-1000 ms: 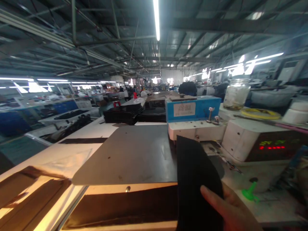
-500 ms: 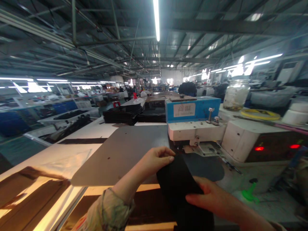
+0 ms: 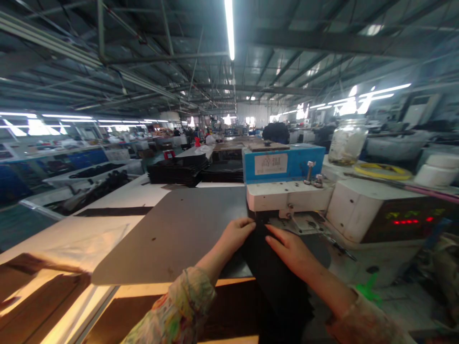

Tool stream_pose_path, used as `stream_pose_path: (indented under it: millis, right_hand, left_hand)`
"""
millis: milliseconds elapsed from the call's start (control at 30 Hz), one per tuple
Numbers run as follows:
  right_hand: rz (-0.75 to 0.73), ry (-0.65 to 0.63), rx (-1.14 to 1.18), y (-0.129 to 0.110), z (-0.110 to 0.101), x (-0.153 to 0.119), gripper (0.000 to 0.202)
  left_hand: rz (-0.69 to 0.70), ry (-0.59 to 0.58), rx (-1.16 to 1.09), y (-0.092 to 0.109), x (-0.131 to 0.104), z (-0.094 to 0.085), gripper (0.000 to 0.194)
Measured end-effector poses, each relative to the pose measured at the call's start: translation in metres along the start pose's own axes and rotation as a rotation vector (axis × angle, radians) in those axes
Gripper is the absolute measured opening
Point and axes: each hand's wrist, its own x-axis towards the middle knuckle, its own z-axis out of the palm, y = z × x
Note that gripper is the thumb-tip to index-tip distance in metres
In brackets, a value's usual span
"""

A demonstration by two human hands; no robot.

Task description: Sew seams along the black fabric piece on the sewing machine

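Grey mat [image 3: 179, 229]: both hands [image 3: 236, 235] [image 3: 289, 248] flat on black fabric [image 3: 272, 277] edge

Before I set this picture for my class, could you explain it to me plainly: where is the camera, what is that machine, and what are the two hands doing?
The view comes from a camera worn on a person's head, looking forward and down, so the two bare hands are that person's own. The left hand and the right hand both press flat on a piece of black fabric, its far edge pushed under the head of a white and blue industrial machine. The fabric lies on a grey work plate set on a long table. To the right sits a control box with red lit digits, and behind it a glass jar. Stacks of black pieces lie further along the table.
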Motion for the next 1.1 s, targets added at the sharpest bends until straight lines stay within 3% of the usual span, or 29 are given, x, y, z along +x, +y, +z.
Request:
stream_pose_path:
  millis: [100, 233, 367, 667, 900, 1000, 1100]
  right_hand:
    - [0.002, -0.018, -0.006, 0.003, 0.001, -0.002, 0.044]
    - [0.007, -0.005, -0.012, 0.001, 0.001, -0.002, 0.044]
    - [-0.108, 0.018, -0.096, -0.004, 0.0, -0.004, 0.04]
    - [-0.321, -0.097, -0.68, -0.017, 0.001, -0.013, 0.047]
    - [-0.352, -0.089, -0.786, -0.018, 0.002, -0.012, 0.046]
    - [-0.318, -0.093, -0.706, -0.017, 0.002, -0.012, 0.045]
    - [-0.216, -0.11, -0.572, -0.017, 0.001, -0.008, 0.042]
  left_hand:
    - [0.038, 0.015, 0.06, -0.01, 0.003, -0.001, 0.027]
    - [0.035, -0.008, 0.014, -0.009, 0.002, -0.002, 0.027]
    - [0.002, -0.016, -0.065, -0.004, -0.002, -0.002, 0.024]
    - [-0.06, -0.069, -0.207, -0.006, -0.002, -0.004, 0.015]
    - [0.106, -0.066, 0.026, -0.002, -0.003, -0.006, 0.019]
    - [0.093, -0.046, 0.169, -0.007, -0.001, -0.002, 0.019]
    - [0.201, 0.031, 0.445, -0.009, -0.001, 0.003, 0.018]
